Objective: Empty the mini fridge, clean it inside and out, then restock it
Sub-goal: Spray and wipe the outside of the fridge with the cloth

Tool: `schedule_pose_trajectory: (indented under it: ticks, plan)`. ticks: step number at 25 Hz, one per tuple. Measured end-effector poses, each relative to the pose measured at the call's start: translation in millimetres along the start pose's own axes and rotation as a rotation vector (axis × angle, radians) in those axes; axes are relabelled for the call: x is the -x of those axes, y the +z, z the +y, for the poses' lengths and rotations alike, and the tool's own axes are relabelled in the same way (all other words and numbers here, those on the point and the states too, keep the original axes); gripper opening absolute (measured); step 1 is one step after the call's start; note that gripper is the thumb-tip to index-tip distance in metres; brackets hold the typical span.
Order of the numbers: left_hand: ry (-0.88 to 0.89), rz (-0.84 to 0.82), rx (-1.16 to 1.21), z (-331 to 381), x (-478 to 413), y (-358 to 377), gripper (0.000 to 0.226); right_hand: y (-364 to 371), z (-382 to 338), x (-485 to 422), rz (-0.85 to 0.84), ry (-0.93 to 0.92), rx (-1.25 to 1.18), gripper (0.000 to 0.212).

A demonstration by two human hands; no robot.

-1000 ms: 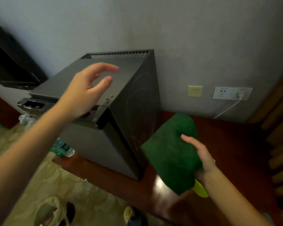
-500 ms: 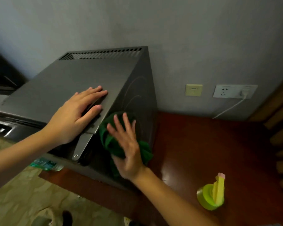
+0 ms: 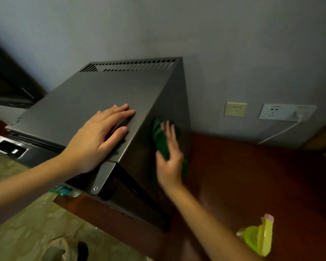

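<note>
Dark-red worktop (image 3: 252,176); my left hand (image 3: 98,140) flat atop mini fridge (image 3: 83,102), right hand (image 3: 169,164), fingers spread, presses green cloth (image 3: 161,142) against its side.

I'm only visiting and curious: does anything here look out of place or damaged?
Nothing looks damaged. The one stray item is a plastic bottle lying on the floor in front of the mini fridge. The left hand rests flat on top and the right hand presses a green cloth to its side.

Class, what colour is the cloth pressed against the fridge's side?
The cloth is dark green, seen best in the head view.
</note>
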State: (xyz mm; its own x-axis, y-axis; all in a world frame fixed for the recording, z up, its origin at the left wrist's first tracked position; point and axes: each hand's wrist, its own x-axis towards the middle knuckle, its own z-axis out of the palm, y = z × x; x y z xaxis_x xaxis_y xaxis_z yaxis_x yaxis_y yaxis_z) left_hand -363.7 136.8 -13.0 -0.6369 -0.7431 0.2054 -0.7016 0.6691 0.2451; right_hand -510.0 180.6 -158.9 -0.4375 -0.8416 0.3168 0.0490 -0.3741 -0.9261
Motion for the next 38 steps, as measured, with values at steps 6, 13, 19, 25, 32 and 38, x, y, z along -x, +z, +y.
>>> schedule_pose_trajectory:
  ticks: [6, 13, 19, 25, 32, 38]
  plan:
    - [-0.006, 0.008, 0.016, -2, -3, 1, 0.051, -15, -20, -96, -0.156, -0.349, 0.084, 0.059]
    - [-0.039, 0.003, 0.054, 3, -4, -2, 0.052, -38, 80, -121, 0.178, 0.410, 0.055, 0.046]
    - [-0.034, -0.003, 0.049, 4, -4, -2, 0.051, -10, 18, 4, -0.113, -0.105, -0.050, 0.063]
    - [-0.036, 0.005, 0.055, 2, -4, -1, 0.051, -10, 4, -37, -0.085, -0.339, 0.195, 0.053]
    - [-0.065, -0.011, 0.054, 4, -3, -4, 0.051, -17, 73, -34, 0.236, 0.191, 0.145, 0.054]
    - [-0.047, 0.006, 0.059, 4, -4, -1, 0.049, 3, -20, 0, -0.091, -0.579, 0.196, 0.039]
